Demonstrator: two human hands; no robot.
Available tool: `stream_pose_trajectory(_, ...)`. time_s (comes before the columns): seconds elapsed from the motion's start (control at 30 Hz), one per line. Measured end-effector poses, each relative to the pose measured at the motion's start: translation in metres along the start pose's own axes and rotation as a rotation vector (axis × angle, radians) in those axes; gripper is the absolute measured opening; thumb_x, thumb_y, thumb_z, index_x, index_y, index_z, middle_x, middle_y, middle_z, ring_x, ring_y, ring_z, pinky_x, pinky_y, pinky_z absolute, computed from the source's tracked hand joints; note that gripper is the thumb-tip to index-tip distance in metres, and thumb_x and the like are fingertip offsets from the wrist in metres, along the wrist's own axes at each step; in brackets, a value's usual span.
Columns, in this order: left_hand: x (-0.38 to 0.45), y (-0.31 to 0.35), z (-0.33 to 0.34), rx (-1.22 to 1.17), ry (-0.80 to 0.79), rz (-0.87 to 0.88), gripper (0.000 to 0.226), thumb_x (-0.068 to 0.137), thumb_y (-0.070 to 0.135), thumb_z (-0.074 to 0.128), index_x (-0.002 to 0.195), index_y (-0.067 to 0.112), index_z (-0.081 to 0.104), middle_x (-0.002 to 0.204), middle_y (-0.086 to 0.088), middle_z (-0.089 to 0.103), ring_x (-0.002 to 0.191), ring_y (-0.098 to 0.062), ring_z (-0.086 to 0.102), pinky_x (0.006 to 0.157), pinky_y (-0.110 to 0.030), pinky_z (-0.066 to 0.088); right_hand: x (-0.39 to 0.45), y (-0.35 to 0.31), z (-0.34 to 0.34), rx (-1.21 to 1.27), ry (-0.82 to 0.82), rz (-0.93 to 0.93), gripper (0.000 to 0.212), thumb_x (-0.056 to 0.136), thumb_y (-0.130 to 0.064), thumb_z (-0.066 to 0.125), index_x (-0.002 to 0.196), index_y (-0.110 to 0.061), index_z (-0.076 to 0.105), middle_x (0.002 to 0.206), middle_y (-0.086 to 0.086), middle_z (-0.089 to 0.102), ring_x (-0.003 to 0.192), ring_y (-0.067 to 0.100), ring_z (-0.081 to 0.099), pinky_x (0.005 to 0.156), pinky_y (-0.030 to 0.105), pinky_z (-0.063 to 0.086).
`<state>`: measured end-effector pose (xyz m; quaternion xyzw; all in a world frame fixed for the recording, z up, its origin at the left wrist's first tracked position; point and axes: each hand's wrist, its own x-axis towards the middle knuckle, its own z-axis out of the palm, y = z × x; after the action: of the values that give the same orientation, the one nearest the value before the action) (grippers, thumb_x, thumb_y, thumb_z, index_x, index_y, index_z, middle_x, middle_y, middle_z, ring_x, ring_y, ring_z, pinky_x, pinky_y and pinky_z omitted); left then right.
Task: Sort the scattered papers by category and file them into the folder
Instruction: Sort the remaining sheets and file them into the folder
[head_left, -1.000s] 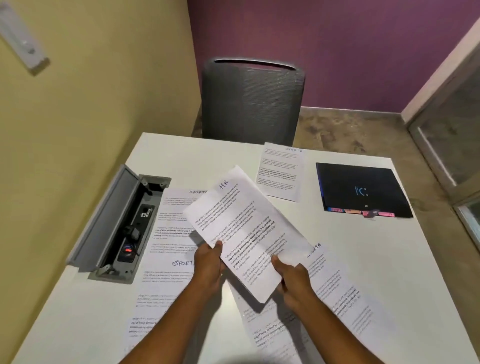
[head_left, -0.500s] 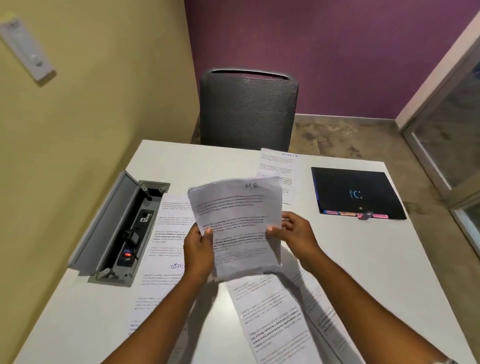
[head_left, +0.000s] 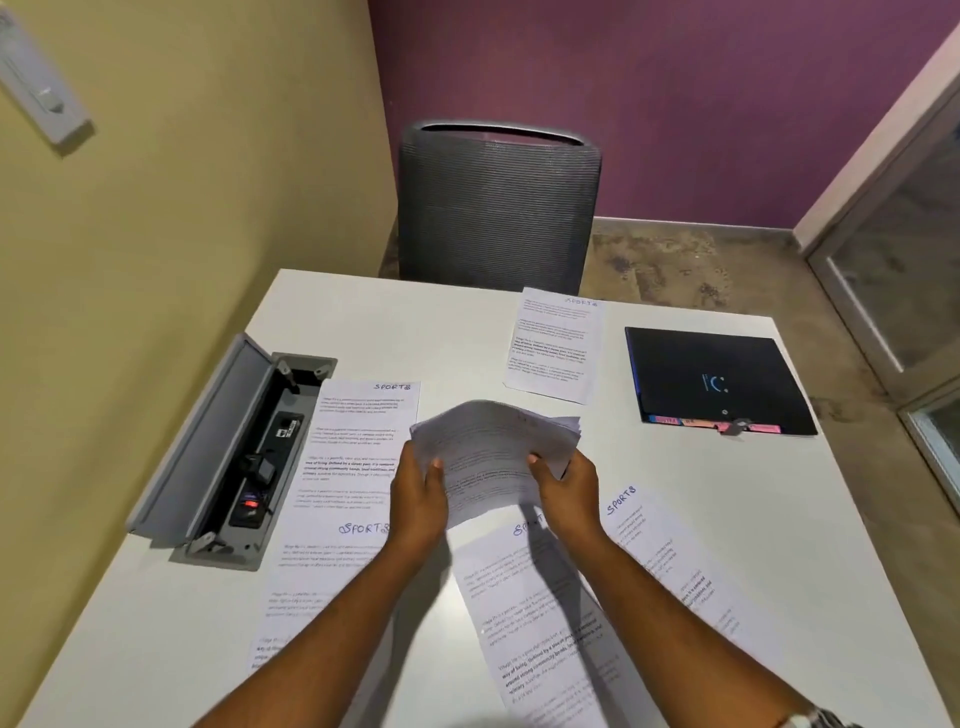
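Observation:
Both hands hold a small stack of printed papers (head_left: 488, 452) above the middle of the white table (head_left: 727, 519); my left hand (head_left: 418, 499) grips its left edge and my right hand (head_left: 569, 493) its right edge. The stack tilts away from me, its top bowed. Several sheets headed "SPORTS" lie flat on the table: one at the left (head_left: 358, 441), one below it (head_left: 322, 582), one under my arms (head_left: 540, 613), one at the right (head_left: 670, 561) and one far back (head_left: 553, 345). The black folder (head_left: 717, 379) lies closed at the back right, with coloured tabs along its near edge.
An open grey cable box (head_left: 234, 452) with plugs is set into the table's left side, its lid raised. A grey chair (head_left: 496, 208) stands behind the far edge. A yellow wall runs along the left; a glass door is at the right.
The held stack has swung from slanted to square between my hands, then tipped away and lower over the table. My right hand moved from the bottom edge to the right edge.

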<state>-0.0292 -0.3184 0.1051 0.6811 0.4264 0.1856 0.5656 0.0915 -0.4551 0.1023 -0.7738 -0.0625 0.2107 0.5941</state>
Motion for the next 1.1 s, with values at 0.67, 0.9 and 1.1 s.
stream_pose_trajectory(0.67,0.006,-0.001,0.003,-0.026,0.046,0.115,0.033,0.103,0.014,0.048,0.134,0.024,0.041,0.127,0.001,0.057,0.115,-0.014,0.054,0.097,-0.03,0.043,0.005,-0.01,-0.005,-0.039,0.047,-0.21,0.063,0.091,-0.017,0.076,0.139,-0.034,0.039,0.132,-0.006,0.057,0.114,0.01,0.062,0.089,0.026,0.06)
stream_pose_trajectory(0.9,0.009,-0.014,-0.001,0.017,0.038,0.091,0.037,0.101,0.009,0.05,0.138,0.014,0.046,0.123,-0.004,0.062,0.113,-0.017,0.057,0.092,-0.025,0.044,0.004,-0.024,-0.026,-0.525,0.066,-0.748,0.072,0.089,-0.021,0.076,0.147,-0.048,0.042,0.158,-0.002,0.03,0.123,0.007,0.05,0.086,0.018,0.055)
stream_pose_trajectory(1.1,0.007,-0.013,0.0,0.039,0.037,0.099,0.032,0.1,0.004,0.049,0.131,0.012,0.05,0.114,-0.001,0.063,0.107,-0.017,0.059,0.079,-0.012,0.042,0.002,-0.021,-0.034,-0.619,0.045,-0.756,0.061,0.089,-0.034,0.072,0.145,-0.041,0.051,0.158,0.002,0.031,0.123,0.022,0.053,0.082,0.028,0.059)
